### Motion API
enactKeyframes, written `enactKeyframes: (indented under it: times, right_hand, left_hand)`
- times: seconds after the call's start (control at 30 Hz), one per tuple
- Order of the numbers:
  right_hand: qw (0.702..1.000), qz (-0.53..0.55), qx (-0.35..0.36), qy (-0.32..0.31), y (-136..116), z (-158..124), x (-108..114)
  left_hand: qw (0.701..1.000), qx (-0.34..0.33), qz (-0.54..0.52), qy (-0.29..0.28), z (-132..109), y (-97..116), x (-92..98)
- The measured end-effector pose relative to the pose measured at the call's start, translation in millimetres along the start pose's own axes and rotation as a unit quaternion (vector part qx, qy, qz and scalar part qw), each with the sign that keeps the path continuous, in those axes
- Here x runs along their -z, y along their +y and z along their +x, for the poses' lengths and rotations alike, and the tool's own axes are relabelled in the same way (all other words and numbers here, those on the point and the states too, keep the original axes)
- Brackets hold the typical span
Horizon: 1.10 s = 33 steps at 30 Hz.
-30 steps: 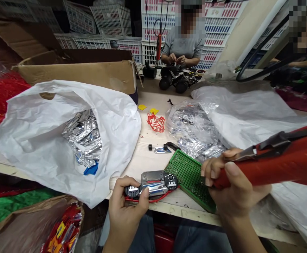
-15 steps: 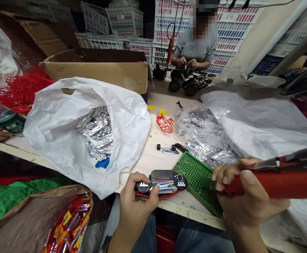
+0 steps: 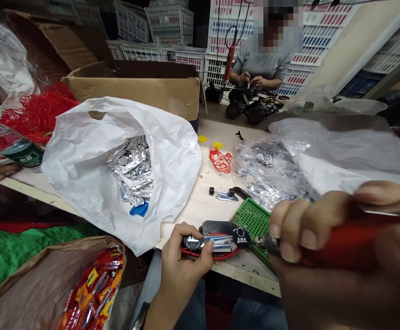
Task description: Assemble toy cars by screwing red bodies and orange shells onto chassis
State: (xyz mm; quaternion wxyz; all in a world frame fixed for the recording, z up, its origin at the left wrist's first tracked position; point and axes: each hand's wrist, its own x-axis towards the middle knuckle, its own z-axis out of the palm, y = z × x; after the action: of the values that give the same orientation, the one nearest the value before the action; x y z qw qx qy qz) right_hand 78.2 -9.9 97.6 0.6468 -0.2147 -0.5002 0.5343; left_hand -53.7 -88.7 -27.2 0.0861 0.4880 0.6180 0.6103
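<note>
My left hand (image 3: 182, 266) grips a dark grey toy assembly (image 3: 216, 228) by its left end, thumb and fingers closed around it at the table's front edge. Silver-and-blue strips lie along its face, and a red plastic frame shows underneath. In my right hand (image 3: 299, 229), wrapped by the fingers, is a red electric screwdriver (image 3: 347, 243), blurred and pointing left. Its tip is at the right end of the assembly; whether it touches a screw is too small to tell. A green perforated tray (image 3: 249, 213) with small shiny bits sits behind the tip, partly hidden by my right hand.
A white sack (image 3: 175, 183) of silver parts stands left, a cardboard box (image 3: 151, 94) behind it. Clear plastic bags (image 3: 265, 169) lie right. A red lattice frame (image 3: 219, 160) rests mid-table. Below left is a bag of red-and-yellow parts (image 3: 93, 288). A co-worker (image 3: 268, 64) sits opposite.
My right hand has brought the screwdriver left, so its tip is now at the assembly's right end. My left hand still holds the assembly. The whole view has shifted slightly.
</note>
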Motion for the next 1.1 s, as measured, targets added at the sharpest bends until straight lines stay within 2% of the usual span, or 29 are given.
enactKeyframes:
  times: [0.13, 0.47, 0.73, 0.97, 1.1]
  right_hand:
    - [0.999, 0.027, 0.008, 0.022, 14.1, 4.4, -16.7]
    - [0.998, 0.059, -0.006, 0.037, 29.5, 3.6, -22.5]
    - [0.997, 0.067, -0.002, 0.028, 15.4, 9.1, -19.7]
    - [0.997, 0.076, -0.005, 0.025, 14.8, 10.7, -20.4]
    - [0.996, 0.082, -0.004, 0.029, 17.2, 10.0, -22.4]
  left_hand:
    - [1.000, -0.004, -0.004, -0.004, -0.6, -0.2, -1.0]
    - [1.000, -0.011, -0.004, -0.005, -0.6, -2.2, -1.3]
    - [0.999, 0.016, -0.013, -0.034, 2.3, 2.8, 3.2]
    - [0.995, 0.002, 0.002, -0.105, 11.3, 8.0, 19.5]
    - [0.995, -0.008, -0.009, -0.096, 13.8, 7.4, 20.3]
